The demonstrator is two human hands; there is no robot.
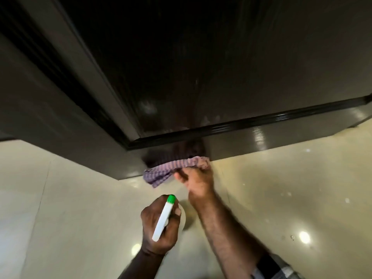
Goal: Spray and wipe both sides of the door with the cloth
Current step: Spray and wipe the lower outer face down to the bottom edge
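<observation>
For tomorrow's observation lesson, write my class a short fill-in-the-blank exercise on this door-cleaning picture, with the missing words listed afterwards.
1. The right hand presses a checked ____ against the bottom of the dark door.
2. The left hand grips a white spray bottle whose nozzle tip is ____.
3. The glossy floor below the door is ____ in colour.

Missing words: cloth; green; beige

Looks like a home or apt interior, prob. a room doorway. Dark glossy wooden door w/ moulded panel trim, and polished cream floor tiles reflecting ceiling lights; can't tell which room.
</observation>
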